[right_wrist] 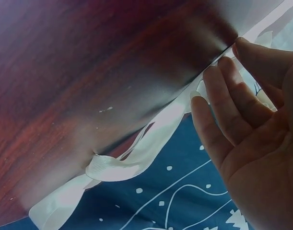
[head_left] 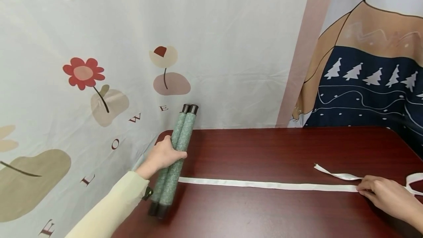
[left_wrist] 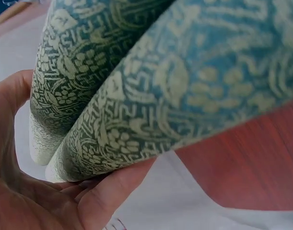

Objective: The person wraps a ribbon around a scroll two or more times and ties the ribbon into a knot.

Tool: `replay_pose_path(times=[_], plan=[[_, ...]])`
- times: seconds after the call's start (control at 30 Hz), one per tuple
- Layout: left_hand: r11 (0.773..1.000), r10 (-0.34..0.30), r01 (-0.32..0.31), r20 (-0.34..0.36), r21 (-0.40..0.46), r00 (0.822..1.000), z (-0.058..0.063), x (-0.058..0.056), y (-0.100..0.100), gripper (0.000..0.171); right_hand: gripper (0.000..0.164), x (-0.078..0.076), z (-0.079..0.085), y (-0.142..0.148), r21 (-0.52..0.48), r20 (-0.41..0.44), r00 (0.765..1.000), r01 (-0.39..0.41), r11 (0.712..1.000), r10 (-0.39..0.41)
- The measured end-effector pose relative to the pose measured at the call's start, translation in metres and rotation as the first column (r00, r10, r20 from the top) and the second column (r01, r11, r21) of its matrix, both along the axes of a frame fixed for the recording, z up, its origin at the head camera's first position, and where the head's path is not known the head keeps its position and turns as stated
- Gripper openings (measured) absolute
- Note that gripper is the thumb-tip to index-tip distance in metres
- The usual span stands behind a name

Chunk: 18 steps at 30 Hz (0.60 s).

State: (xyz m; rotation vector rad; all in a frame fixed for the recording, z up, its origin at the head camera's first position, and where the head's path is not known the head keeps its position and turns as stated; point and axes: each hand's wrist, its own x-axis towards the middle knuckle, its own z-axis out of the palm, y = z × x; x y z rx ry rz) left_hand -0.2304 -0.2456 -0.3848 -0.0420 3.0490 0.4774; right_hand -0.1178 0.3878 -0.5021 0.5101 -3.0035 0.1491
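Two green patterned scrolls (head_left: 183, 131) with dark end caps lie side by side in my left hand (head_left: 166, 152), tilted at the left of the table. The left wrist view shows their leafy brocade (left_wrist: 112, 110) close up, with thumb and fingers curled round both. A flat white ribbon (head_left: 244, 183) runs straight across the table from beside the scrolls to my right hand (head_left: 386, 194). There the thumb and fingertips pinch it. Slack ribbon (right_wrist: 151, 153) hangs in loops past that hand in the right wrist view. How the ribbon meets the scrolls is hidden.
The dark red wooden table (head_left: 281, 150) stands against a pale curtain (head_left: 231, 47) printed with flowers and letters. A loose ribbon end (head_left: 337, 175) lies behind the right hand. At the right hangs a dark blue cloth (head_left: 363, 94) with white trees.
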Motion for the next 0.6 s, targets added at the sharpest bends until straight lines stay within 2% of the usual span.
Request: replay_pose_path(times=[0.3, 0.6], plan=[[0.994, -0.019, 0.019, -0.004, 0.112, 1.0, -0.005, 0.013, 0.04, 0.098, 0.016, 0.001, 0.0, -0.001, 0.003, 0.015, 1.0, 0.009, 1.0, -0.009], [0.959, -0.036, 0.038, -0.014, 0.282, 0.999, -0.012, 0.021, 0.088, 0.112, 0.017, 0.0, 0.001, -0.001, -0.003, -0.004, 1.0, -0.001, 1.0, 0.001]])
